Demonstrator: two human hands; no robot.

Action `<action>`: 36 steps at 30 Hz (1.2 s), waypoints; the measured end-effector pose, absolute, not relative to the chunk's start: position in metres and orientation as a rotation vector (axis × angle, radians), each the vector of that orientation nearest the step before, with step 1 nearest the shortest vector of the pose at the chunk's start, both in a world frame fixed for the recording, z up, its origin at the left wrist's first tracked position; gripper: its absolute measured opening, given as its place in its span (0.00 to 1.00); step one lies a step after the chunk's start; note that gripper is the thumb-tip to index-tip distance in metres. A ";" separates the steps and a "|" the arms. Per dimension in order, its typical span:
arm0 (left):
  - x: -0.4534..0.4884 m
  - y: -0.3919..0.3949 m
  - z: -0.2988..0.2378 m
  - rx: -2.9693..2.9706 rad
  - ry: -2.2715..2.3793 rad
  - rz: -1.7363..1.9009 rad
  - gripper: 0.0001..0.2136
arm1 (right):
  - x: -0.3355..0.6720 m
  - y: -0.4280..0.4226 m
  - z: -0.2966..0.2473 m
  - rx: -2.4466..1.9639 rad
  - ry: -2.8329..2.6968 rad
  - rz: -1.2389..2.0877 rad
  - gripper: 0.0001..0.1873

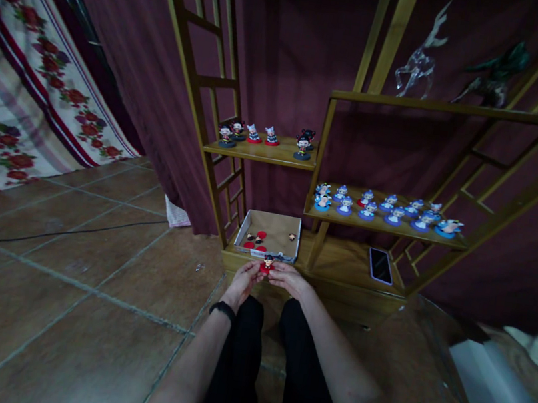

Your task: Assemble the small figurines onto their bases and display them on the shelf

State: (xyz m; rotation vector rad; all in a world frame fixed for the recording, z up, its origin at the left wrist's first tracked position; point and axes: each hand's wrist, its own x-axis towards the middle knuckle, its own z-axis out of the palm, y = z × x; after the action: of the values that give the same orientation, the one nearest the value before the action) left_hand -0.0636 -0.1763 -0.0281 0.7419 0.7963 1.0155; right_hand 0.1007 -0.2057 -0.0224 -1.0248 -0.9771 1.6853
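Between my two hands is a small black-haired figurine (268, 263) on a red base, held upright in front of a shallow box. My left hand (246, 279) pinches it from the left, and my right hand (288, 278) grips it from the right. Just beyond, the white-rimmed cardboard box (276, 223) stands on the lowest shelf. Inside lie red discs (262, 235) and several small dark-haired figure pieces (293, 237). Their exact shapes are too small to make out.
Several figurines stand on the upper left shelf (261, 152) and on the middle right shelf (387, 223). A phone (380, 266) lies on the lowest board. A clear deer ornament (421, 59) and a dark statue (494, 77) stand above. A black cable (52, 232) crosses the tiled floor.
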 end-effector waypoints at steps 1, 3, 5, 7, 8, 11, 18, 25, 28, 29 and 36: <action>-0.064 -0.176 -0.028 0.741 0.793 1.014 0.10 | 0.101 -0.206 -0.022 -1.027 -0.974 1.682 0.22; -0.063 -0.176 -0.029 0.735 0.798 1.012 0.10 | 0.100 -0.206 -0.021 -1.030 -0.968 1.675 0.22; -0.063 -0.176 -0.029 0.731 0.808 1.007 0.10 | 0.100 -0.207 -0.020 -1.036 -0.960 1.671 0.21; -0.063 -0.176 -0.028 0.733 0.814 1.002 0.10 | 0.100 -0.207 -0.018 -1.043 -0.952 1.671 0.21; -0.063 -0.177 -0.027 0.736 0.814 1.000 0.10 | 0.100 -0.207 -0.018 -1.043 -0.948 1.672 0.21; -0.063 -0.177 -0.026 0.738 0.819 0.996 0.11 | 0.100 -0.207 -0.017 -1.036 -0.949 1.670 0.20; -0.061 -0.179 -0.023 0.783 0.812 0.965 0.15 | 0.101 -0.206 -0.020 -1.055 -0.908 1.635 0.19; -0.059 -0.177 -0.026 0.799 0.785 0.971 0.19 | 0.101 -0.201 -0.027 -1.065 -0.888 1.611 0.17; -0.058 -0.177 -0.028 0.794 0.784 0.985 0.19 | 0.101 -0.201 -0.026 -1.071 -0.894 1.606 0.18; -0.058 -0.177 -0.028 0.794 0.787 0.987 0.19 | 0.101 -0.201 -0.026 -1.068 -0.899 1.607 0.18; -0.059 -0.176 -0.031 0.807 0.773 1.002 0.17 | 0.102 -0.203 -0.024 -1.039 -0.915 1.609 0.17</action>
State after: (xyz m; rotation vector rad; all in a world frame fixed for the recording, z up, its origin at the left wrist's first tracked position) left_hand -0.0587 -0.1755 -0.0307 0.8072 0.7729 1.0016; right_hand 0.1017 -0.2034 -0.0238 -1.0388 -0.9150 1.6085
